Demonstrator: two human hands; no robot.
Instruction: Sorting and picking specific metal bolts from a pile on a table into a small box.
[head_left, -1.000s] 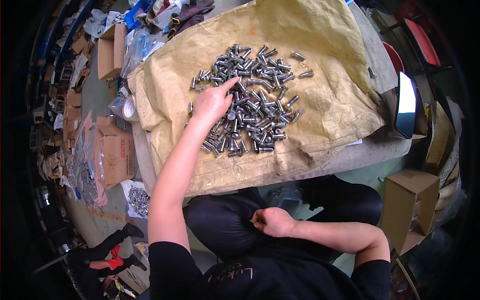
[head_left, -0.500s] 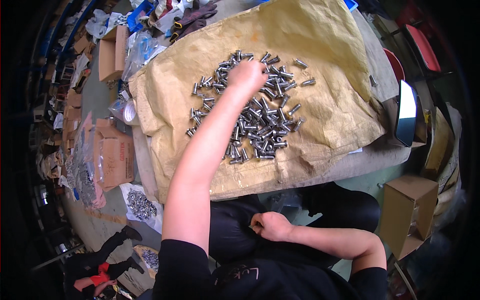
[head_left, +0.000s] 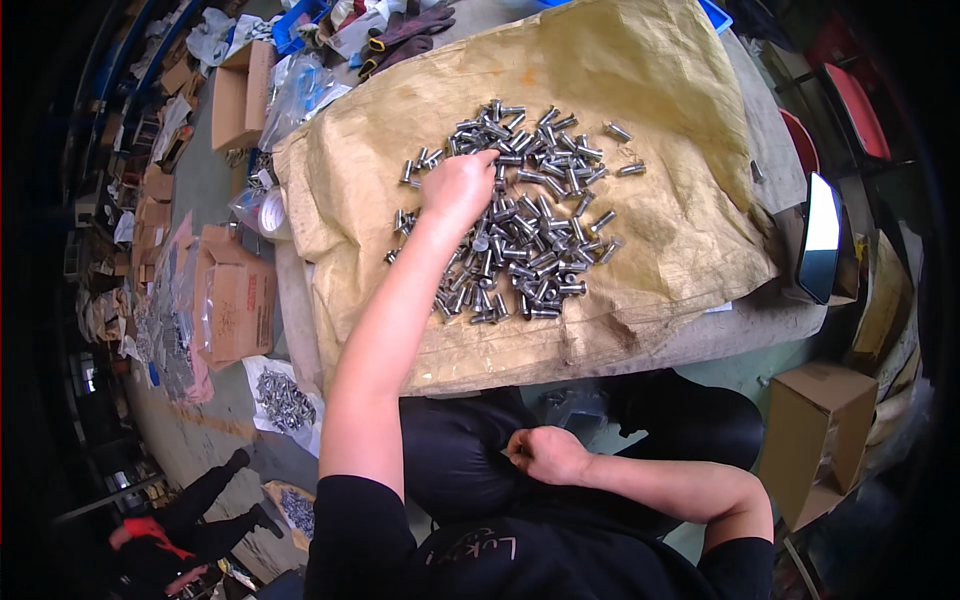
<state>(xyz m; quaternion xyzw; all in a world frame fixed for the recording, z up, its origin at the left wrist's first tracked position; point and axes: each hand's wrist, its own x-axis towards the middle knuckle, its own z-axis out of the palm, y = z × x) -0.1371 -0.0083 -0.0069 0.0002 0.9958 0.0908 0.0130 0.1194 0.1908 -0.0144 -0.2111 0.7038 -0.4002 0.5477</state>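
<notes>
Bolts point every way, long axes crossing; left hand and right hand curl, their grasp unclear.

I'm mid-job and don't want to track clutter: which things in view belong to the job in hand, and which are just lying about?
In use:
- left hand, at the pile
- loose metal bolts
- tan sheet beneath them

Apparently just lying about:
- dark gloves near the sheet's far edge
- cardboard box at far left
- open cardboard box at lower right

Dark gloves lie near a clear plastic bag.
</notes>
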